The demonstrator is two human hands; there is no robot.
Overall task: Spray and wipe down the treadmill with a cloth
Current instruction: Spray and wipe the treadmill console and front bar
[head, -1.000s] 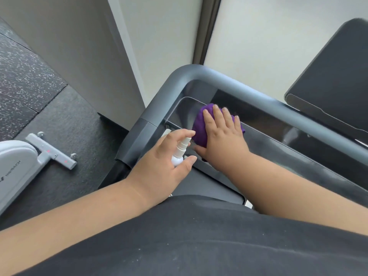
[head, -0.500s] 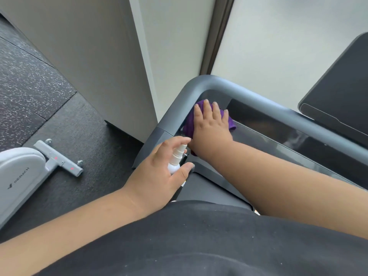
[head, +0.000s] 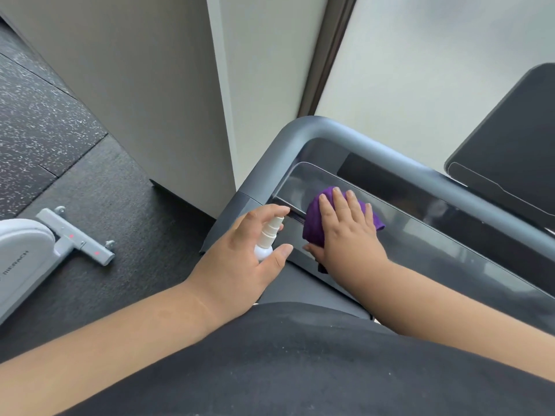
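Note:
The treadmill's grey handrail (head: 300, 130) curves around a glossy dark console panel (head: 450, 244). My right hand (head: 345, 232) lies flat on a purple cloth (head: 313, 219), pressing it onto the panel's left end. Most of the cloth is hidden under the palm. My left hand (head: 240, 259) holds a small white spray bottle (head: 267, 238) upright just left of the cloth, with the forefinger over its nozzle and the thumb at its base.
A black screen (head: 510, 139) stands at the right above the rail. A white machine (head: 24, 259) with a grey foot bar (head: 75, 238) rests on the dark rubber floor at the left. A pale wall corner (head: 219, 115) rises close behind the treadmill.
My right hand has slid the cloth from the rail's corner back down and right onto the console panel. The left hand and bottle have kept their place beside it.

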